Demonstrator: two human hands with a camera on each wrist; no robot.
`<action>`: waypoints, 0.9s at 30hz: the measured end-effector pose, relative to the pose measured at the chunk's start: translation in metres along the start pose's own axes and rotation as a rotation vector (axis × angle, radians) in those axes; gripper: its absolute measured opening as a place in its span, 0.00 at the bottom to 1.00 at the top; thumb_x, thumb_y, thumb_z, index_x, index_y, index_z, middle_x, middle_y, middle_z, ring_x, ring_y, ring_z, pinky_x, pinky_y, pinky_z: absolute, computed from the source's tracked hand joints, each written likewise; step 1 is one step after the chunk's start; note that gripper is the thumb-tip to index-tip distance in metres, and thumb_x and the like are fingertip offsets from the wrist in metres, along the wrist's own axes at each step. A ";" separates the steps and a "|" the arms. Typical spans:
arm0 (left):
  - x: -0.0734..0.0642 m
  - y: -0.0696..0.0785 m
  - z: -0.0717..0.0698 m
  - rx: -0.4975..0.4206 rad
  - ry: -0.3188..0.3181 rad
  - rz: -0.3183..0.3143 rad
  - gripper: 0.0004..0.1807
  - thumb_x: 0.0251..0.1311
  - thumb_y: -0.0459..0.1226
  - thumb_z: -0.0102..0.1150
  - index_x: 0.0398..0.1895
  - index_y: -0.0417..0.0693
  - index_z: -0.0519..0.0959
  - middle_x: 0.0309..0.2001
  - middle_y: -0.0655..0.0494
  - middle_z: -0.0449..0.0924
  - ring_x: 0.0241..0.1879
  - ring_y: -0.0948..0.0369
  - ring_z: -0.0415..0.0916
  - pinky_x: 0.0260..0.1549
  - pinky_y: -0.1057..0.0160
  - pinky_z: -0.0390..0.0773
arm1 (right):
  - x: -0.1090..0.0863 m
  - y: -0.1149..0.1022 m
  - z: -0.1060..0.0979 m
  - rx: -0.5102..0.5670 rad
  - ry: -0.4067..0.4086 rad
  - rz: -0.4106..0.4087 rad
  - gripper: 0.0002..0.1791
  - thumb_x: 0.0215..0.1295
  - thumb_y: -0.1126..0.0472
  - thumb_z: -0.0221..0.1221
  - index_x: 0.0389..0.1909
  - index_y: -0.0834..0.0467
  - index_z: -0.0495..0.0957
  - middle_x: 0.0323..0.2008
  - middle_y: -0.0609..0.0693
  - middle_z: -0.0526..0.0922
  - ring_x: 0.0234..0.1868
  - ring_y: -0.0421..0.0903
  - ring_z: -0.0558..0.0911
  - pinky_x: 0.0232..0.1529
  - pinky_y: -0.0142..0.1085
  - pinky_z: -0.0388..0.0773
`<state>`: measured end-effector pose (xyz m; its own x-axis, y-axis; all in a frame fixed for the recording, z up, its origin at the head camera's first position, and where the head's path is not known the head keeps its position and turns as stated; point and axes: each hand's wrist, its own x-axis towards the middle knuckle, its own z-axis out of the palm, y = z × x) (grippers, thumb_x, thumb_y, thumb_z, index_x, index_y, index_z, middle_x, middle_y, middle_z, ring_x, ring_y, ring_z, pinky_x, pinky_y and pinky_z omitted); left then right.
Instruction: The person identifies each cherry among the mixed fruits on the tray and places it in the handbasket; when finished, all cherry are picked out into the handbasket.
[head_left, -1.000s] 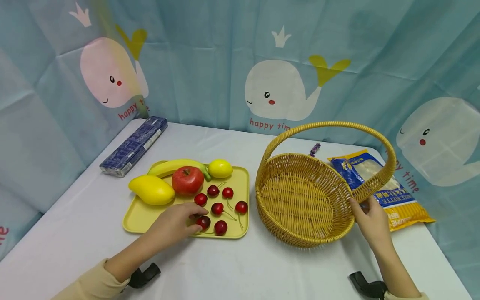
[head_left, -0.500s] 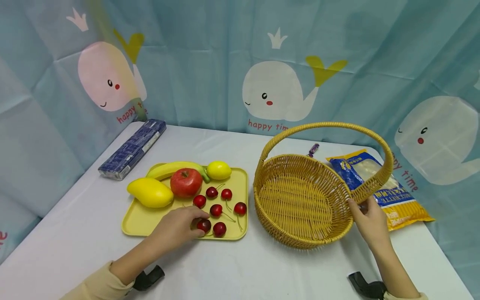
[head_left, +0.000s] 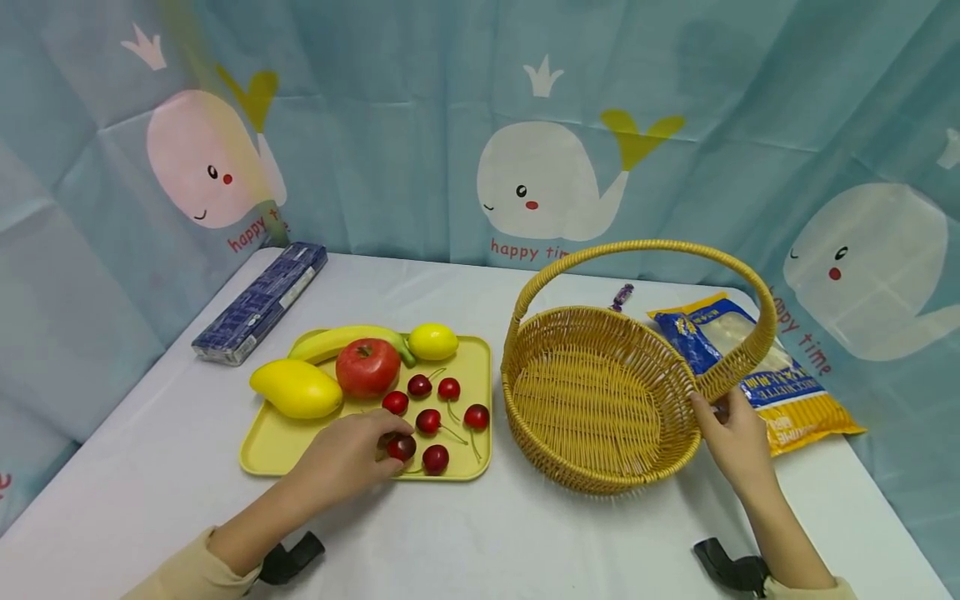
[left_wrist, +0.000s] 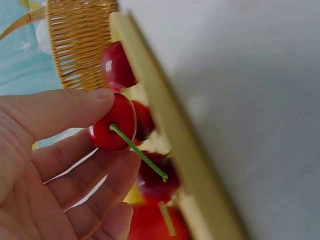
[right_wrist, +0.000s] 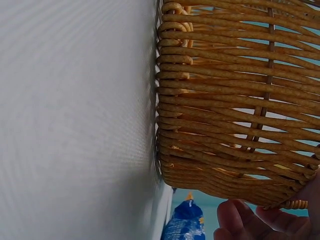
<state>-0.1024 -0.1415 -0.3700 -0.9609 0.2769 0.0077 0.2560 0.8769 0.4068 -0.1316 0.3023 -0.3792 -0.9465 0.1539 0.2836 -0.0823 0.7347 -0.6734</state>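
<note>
My left hand (head_left: pixel 341 458) pinches a dark red cherry (head_left: pixel 402 448) at the front of the yellow tray (head_left: pixel 273 450). In the left wrist view, thumb and fingertips hold that cherry (left_wrist: pixel 102 135), its green stem sticking out. Several other cherries (head_left: pixel 436 459) lie on the tray's right half. Behind them are a red apple (head_left: pixel 367 367), a mango (head_left: pixel 297 389), a banana (head_left: pixel 341 338) and a lemon (head_left: pixel 432 342). On the right, my right hand (head_left: pixel 738 440) grips the side of the wicker basket (head_left: pixel 588 417) near its handle base; the right wrist view partly hides those fingers.
A blue packaged box (head_left: pixel 261 302) lies at the back left. Behind the basket are a small purple wrapped candy (head_left: pixel 622 297) and a blue and yellow food bag (head_left: pixel 787 387). A whale-print curtain (head_left: pixel 420 167) closes off the back and sides.
The left thumb and fingers have closed in on the front cherry. The right hand stays on the basket. The whole head view has shifted slightly.
</note>
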 end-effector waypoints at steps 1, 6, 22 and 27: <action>0.000 0.001 -0.002 0.000 0.004 0.004 0.19 0.41 0.39 0.72 0.41 0.54 0.82 0.36 0.65 0.79 0.34 0.64 0.72 0.38 0.63 0.75 | 0.000 0.000 0.000 -0.002 0.000 0.000 0.21 0.68 0.55 0.50 0.54 0.65 0.66 0.42 0.65 0.77 0.29 0.26 0.70 0.26 0.25 0.72; 0.001 0.004 -0.017 -0.015 0.056 0.070 0.20 0.41 0.39 0.73 0.42 0.53 0.81 0.40 0.62 0.79 0.37 0.64 0.74 0.39 0.61 0.77 | 0.002 0.000 -0.001 -0.012 0.004 -0.013 0.21 0.68 0.55 0.50 0.54 0.65 0.66 0.41 0.65 0.77 0.29 0.26 0.70 0.26 0.24 0.72; 0.040 0.060 -0.032 -0.443 0.023 0.300 0.21 0.48 0.38 0.69 0.48 0.54 0.79 0.40 0.70 0.78 0.37 0.68 0.75 0.36 0.65 0.76 | 0.001 0.003 0.003 0.052 0.011 0.009 0.20 0.68 0.55 0.50 0.54 0.66 0.67 0.42 0.65 0.77 0.29 0.27 0.71 0.27 0.24 0.71; 0.057 0.080 -0.023 -0.563 -0.005 0.371 0.20 0.49 0.36 0.68 0.48 0.53 0.78 0.40 0.68 0.79 0.38 0.69 0.75 0.37 0.60 0.75 | 0.001 0.003 0.005 0.082 0.013 0.014 0.20 0.68 0.56 0.50 0.54 0.66 0.66 0.42 0.65 0.76 0.29 0.27 0.71 0.28 0.23 0.71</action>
<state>-0.1389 -0.0644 -0.3160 -0.8192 0.5234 0.2346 0.4730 0.3850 0.7925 -0.1345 0.3017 -0.3845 -0.9437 0.1732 0.2820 -0.0945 0.6757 -0.7311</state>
